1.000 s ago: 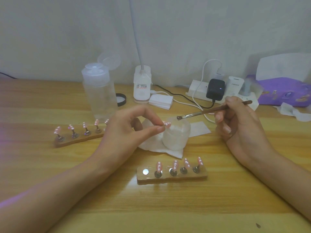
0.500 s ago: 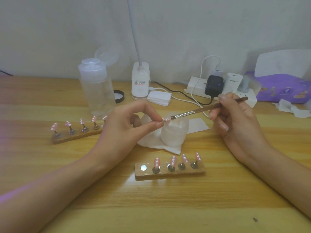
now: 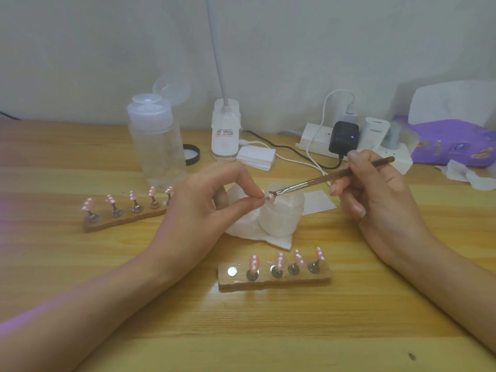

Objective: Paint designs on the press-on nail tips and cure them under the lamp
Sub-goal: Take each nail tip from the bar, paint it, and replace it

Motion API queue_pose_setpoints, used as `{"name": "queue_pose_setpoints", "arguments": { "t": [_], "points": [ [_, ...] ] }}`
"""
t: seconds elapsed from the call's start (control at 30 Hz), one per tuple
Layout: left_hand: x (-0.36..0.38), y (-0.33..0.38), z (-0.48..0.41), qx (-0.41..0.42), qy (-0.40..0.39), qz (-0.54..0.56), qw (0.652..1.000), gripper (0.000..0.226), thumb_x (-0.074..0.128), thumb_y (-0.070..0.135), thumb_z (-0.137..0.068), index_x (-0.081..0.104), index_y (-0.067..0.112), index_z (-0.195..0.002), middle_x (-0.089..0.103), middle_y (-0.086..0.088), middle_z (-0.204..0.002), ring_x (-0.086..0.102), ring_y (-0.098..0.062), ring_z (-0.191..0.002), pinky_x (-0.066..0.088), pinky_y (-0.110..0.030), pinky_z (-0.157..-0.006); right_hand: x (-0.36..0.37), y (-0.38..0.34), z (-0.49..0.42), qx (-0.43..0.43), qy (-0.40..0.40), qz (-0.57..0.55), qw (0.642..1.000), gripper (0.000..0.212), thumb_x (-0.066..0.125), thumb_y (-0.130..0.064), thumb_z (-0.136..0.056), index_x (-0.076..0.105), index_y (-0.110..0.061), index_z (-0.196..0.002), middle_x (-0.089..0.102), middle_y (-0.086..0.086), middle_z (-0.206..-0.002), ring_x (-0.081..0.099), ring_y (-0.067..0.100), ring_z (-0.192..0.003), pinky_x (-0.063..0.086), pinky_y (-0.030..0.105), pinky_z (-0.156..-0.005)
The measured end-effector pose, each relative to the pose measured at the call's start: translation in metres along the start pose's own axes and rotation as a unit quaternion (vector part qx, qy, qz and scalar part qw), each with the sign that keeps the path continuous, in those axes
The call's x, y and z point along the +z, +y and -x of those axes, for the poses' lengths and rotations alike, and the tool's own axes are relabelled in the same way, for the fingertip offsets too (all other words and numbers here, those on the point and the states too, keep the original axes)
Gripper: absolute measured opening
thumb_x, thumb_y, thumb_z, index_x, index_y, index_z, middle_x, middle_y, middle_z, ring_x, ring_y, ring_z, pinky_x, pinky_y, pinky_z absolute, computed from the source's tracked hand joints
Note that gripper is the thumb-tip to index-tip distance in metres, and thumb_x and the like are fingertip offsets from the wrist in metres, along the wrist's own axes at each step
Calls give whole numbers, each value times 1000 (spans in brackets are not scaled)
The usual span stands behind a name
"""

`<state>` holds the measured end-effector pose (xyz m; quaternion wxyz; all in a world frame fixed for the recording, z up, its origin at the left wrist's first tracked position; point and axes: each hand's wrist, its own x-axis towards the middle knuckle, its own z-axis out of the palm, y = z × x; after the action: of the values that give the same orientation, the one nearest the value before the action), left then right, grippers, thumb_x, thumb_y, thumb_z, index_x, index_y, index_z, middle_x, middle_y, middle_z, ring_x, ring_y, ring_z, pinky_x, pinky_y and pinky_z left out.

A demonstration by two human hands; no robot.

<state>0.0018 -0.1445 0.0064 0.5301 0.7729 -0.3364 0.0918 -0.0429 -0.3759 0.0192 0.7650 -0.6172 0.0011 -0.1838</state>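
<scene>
Wooden counter (image 3: 268,331) with two hands raised over its middle. Behind the left hand (image 3: 204,205) stands one clear bottle (image 3: 155,146), flip cap open; its contents cannot be told. Beside it stands one white lamp base (image 3: 225,135). Between the hands, one frosted jar (image 3: 281,213) sits on a crumpled tissue (image 3: 268,237); its contents cannot be told.

Two wooden holder blocks: the far block (image 3: 126,218), left of the left hand, carries five pink, white-dotted nail tips on stands, the fifth partly hidden by that hand. The near block (image 3: 273,277), in front of both hands, carries four such tips and one bare metal disc at its left end.

The right hand (image 3: 381,194) pinches one brush (image 3: 322,181), its long axis slanting from upper right down-left, bristles pointing at the left hand. The left hand pinches one held nail tip (image 3: 269,197) between thumb and forefinger above the jar, pointing rightward, where the bristles meet it.
</scene>
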Motion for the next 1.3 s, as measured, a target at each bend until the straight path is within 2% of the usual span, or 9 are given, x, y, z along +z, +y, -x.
{"name": "queue_pose_setpoints", "arguments": {
  "t": [0.27, 0.43, 0.6, 0.73, 0.87, 0.97, 1.03, 1.13, 1.3],
  "points": [
    [2, -2, 0, 5, 3, -2, 1000, 13, 78, 18, -84, 68, 24, -78, 55, 18, -67, 35, -7, -49, 29, -8, -55, 0, 2, -1, -13, -15, 8, 1000, 27, 56, -34, -91, 59, -27, -65, 69, 3, -62, 31, 8, -34, 29, 14, -39],
    [2, 0, 0, 3, 8, -4, 1000, 12, 79, 20, -82, 68, 24, -78, 62, 2, -79, 36, -9, -50, 31, -10, -56, -2, 1, -1, -10, 10, -7, 1000, 31, 56, -32, -92, 61, -28, -62, 68, 1, -60, 31, 6, -33, 30, 12, -38],
    [2, 0, 1, -2, 11, -8, 1000, 12, 79, 15, -83, 68, 19, -78, 52, 23, -61, 34, -6, -47, 28, -7, -53, -2, 3, -2, -15, -8, 18, 1000, 32, 55, -31, -95, 60, -27, -64, 69, 4, -61, 32, 7, -33, 29, 14, -38],
    [2, 2, 1, -6, 12, -11, 1000, 12, 79, 15, -83, 68, 18, -78, 53, 19, -63, 35, -7, -46, 28, -8, -52, -4, 3, -2, -20, 5, -3, 1000, 37, 52, -27, -100, 60, -27, -64, 68, 1, -61, 32, 6, -34, 30, 13, -39],
    [2, 4, 2, -13, 9, 3, 1000, 13, 78, 15, -83, 67, 17, -77, 64, 0, -82, 35, -8, -46, 29, -10, -51, -3, 3, -2, -31, -16, 26, 999, 28, 52, -28, -100, 54, -20, -73, 70, 1, -62, 32, 8, -34, 29, 15, -40],
    [3, 5, 2, -23, 9, 7, 1000, 13, 78, 14, -84, 67, 14, -77, 60, 15, -68, 33, -6, -43, 26, -10, -48, -5, 3, -2, -14, 24, 14, 1000, 39, 51, -24, -102, 59, -26, -64, 67, 1, -59, 29, 7, -34, 26, 15, -39],
    [3, 6, 3, -26, 7, 6, 1000, 13, 77, 13, -85, 66, 12, -77, 54, 23, -57, 32, -5, -40, 25, -8, -47, -5, 2, -2, -21, 13, -5, 1000, 38, 51, -26, -102, 59, -27, -64, 68, 0, -60, 29, 6, -34, 26, 14, -38],
    [3, 5, 4, -29, 1, 14, 999, 13, 76, 14, -86, 65, 14, -78, 63, 15, -72, 36, -5, -41, 28, -10, -48, -3, 3, -1, -35, -15, 14, 999, 32, 51, -26, -101, 57, -26, -70, 69, 1, -61, 29, 6, -34, 26, 13, -37],
    [4, 6, 4, -30, -4, 3, 1000, 14, 75, 15, -87, 64, 15, -78, 64, 7, -81, 41, -5, -45, 31, -11, -49, -6, 2, -1, -24, 21, 8, 999, 35, 50, -24, -103, 56, -25, -68, 67, 1, -58, 28, 6, -34, 25, 14, -37]
  ]
}}
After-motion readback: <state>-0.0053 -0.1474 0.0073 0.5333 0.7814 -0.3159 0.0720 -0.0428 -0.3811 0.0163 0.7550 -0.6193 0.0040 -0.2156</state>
